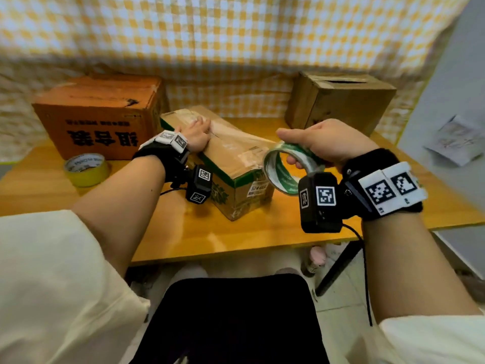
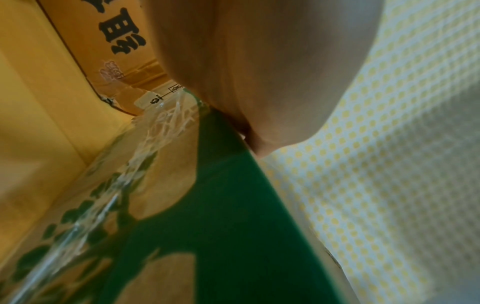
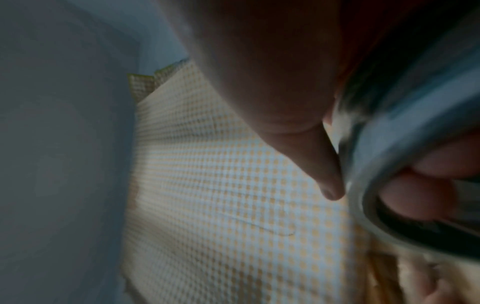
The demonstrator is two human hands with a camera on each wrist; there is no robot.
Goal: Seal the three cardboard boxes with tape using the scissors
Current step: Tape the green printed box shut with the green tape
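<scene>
A long brown box with green print (image 1: 231, 153) lies at an angle mid-table, with glossy clear tape along its top seam. My left hand (image 1: 198, 132) presses flat on its far top; the left wrist view shows only my palm (image 2: 259, 61) against the box's green edge (image 2: 221, 205). My right hand (image 1: 320, 145) grips a clear tape roll with green print (image 1: 288, 166) just right of the box, fingers through its core (image 3: 428, 185). An orange box (image 1: 99, 114) sits at back left, a plain brown box (image 1: 338, 101) at back right. No scissors are in view.
A yellow tape roll (image 1: 86, 169) lies on the wooden table (image 1: 236, 232) in front of the orange box. A yellow checked cloth (image 1: 236, 35) hangs behind. A grey wall (image 1: 451, 88) with a paper on it stands at right. My lap is below the table edge.
</scene>
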